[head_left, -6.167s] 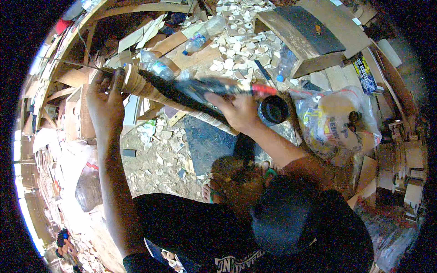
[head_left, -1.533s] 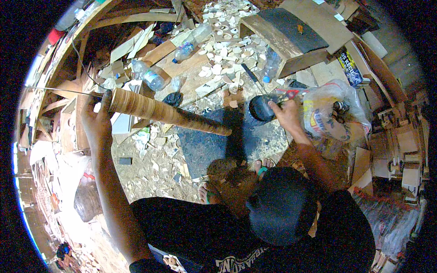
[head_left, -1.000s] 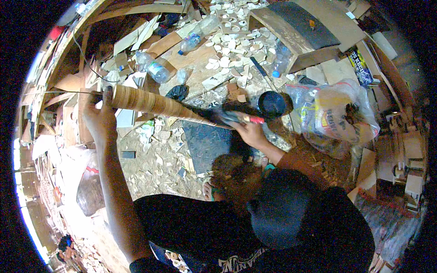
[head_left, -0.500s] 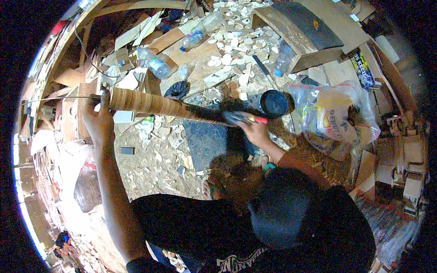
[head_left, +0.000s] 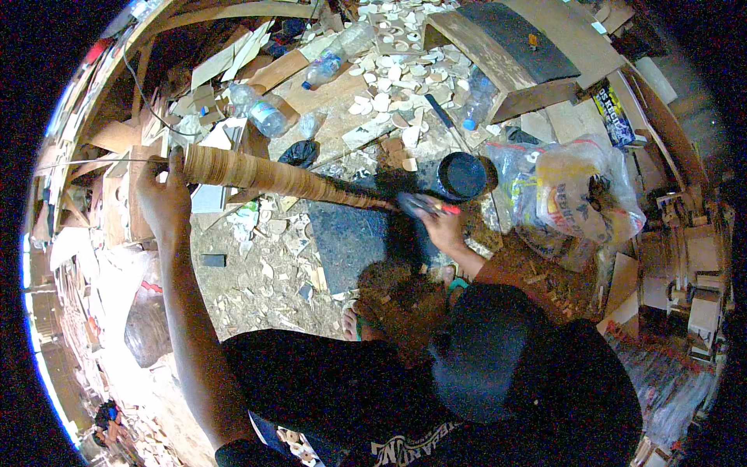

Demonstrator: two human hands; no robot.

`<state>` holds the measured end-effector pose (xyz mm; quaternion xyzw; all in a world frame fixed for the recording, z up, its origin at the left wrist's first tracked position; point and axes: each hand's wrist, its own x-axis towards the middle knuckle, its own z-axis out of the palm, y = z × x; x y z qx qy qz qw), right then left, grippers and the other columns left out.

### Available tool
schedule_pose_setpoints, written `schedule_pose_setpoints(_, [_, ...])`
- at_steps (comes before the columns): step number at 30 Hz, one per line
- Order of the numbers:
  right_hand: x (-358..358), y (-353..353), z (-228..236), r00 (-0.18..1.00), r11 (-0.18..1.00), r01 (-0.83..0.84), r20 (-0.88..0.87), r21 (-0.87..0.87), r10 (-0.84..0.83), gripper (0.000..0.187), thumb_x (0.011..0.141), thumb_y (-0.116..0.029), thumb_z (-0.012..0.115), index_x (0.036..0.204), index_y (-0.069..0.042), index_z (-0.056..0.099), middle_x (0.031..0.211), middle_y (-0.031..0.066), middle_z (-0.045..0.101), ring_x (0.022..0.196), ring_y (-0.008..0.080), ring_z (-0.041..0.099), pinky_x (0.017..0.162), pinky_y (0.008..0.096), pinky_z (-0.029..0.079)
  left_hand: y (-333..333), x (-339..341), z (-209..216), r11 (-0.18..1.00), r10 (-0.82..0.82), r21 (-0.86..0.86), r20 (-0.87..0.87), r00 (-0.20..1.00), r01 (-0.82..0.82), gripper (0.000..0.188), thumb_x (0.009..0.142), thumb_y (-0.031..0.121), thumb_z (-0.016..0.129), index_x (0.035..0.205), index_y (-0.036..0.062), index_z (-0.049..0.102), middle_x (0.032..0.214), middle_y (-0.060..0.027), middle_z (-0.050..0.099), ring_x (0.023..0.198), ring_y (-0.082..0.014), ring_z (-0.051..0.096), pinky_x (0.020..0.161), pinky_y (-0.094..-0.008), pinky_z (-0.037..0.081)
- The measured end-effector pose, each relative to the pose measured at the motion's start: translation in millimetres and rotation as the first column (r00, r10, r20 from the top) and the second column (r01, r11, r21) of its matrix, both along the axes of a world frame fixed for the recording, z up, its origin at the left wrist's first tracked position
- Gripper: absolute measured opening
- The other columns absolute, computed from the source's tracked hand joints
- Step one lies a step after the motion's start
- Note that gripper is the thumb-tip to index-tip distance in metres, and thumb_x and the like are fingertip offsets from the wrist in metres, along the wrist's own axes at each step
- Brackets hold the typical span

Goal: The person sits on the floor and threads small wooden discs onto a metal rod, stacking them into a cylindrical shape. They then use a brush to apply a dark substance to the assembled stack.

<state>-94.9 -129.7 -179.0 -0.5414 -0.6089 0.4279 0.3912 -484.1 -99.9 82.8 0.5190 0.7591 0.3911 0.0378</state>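
Note:
My left hand [head_left: 167, 198] is closed around the thick end of a long tapering stack of round wooden discs [head_left: 261, 173], threaded on a thin rod [head_left: 85, 162]. The stack slants down to the right, with dark stain along its narrow part. My right hand [head_left: 449, 232] grips a brush [head_left: 411, 204] with a red-ended handle, blurred by motion. Its dark head is at the narrow tip of the stack; whether they touch is hard to tell. Just beyond my right hand stands a round black tub [head_left: 461, 176]. Beneath the narrow end lies a dark flat sheet [head_left: 350, 245].
Plastic bottles [head_left: 266, 117] and many wood offcuts [head_left: 381, 86] litter the ground ahead. A wooden piece with a dark curved top [head_left: 510, 43] stands at the far right. Plastic sacks [head_left: 572, 187] sit right of the tub. Boards and scraps [head_left: 70, 296] line the left.
The brush has slid right and slightly toward me, to the stack's narrow tip. More bare wood shows on the narrow part, where it looked dark before. My left hand stays at the thick end.

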Motion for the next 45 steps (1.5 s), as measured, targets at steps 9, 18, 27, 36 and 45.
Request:
schedule_pose_setpoints(9, [-50,20,25,0.924,0.951,-0.159,-0.299,0.266,0.238,0.030,0.088,-0.016,0.066,0.112,0.001,0.061,0.101,0.0068,0.068,0.089,0.0126,0.062,0.079,0.0270,0.049,1,8,1,0.996,-0.023,0.090,-0.080,0.997,0.031,0.034,0.089,0.027,0.065,0.078,-0.0044,0.060,0.070,-0.0122,0.065,0.060,-0.0160,0.061,0.051,-0.0310,0.051])
schedule_pose_setpoints(18, [-1,-3,6,0.988,0.999,-0.020,-0.157,-0.032,0.015,0.029,0.089,-0.015,0.064,0.113,0.000,0.062,0.107,0.0070,0.068,0.097,0.0142,0.063,0.086,0.0286,0.048,2,10,3,0.996,0.092,0.024,-0.175,0.980,-0.089,0.034,0.086,0.030,0.064,0.081,-0.0042,0.064,0.077,-0.0166,0.067,0.069,-0.0260,0.066,0.064,-0.0387,0.050])
schedule_pose_setpoints(27, [-15,12,24,0.984,0.967,-0.153,-0.058,0.203,0.168,0.030,0.090,-0.019,0.062,0.113,0.001,0.062,0.106,0.0104,0.068,0.097,0.0190,0.063,0.087,0.0325,0.048,5,3,0,0.992,0.126,-0.008,-0.146,0.981,-0.128,0.036,0.084,0.034,0.064,0.087,-0.0022,0.067,0.083,-0.0188,0.068,0.076,-0.0331,0.067,0.069,-0.0427,0.049])
schedule_pose_setpoints(36, [-54,14,26,0.956,0.970,-0.157,-0.218,0.187,0.196,0.030,0.088,-0.017,0.066,0.111,0.001,0.063,0.101,0.0088,0.069,0.092,0.0165,0.064,0.082,0.0313,0.050,9,7,1,0.988,0.140,-0.030,-0.232,0.962,-0.151,0.037,0.084,0.035,0.064,0.088,-0.0017,0.067,0.085,-0.0191,0.069,0.077,-0.0319,0.068,0.069,-0.0427,0.050])
schedule_pose_setpoints(45, [4,-22,-8,0.998,0.994,-0.045,-0.048,0.102,0.051,0.027,0.089,-0.016,0.064,0.111,0.000,0.063,0.101,0.0088,0.069,0.091,0.0152,0.064,0.082,0.0297,0.050,8,0,-14,0.979,0.199,0.025,-0.266,0.943,-0.200,0.038,0.083,0.038,0.065,0.088,0.0003,0.067,0.090,-0.0189,0.069,0.084,-0.0358,0.067,0.074,-0.0455,0.050])
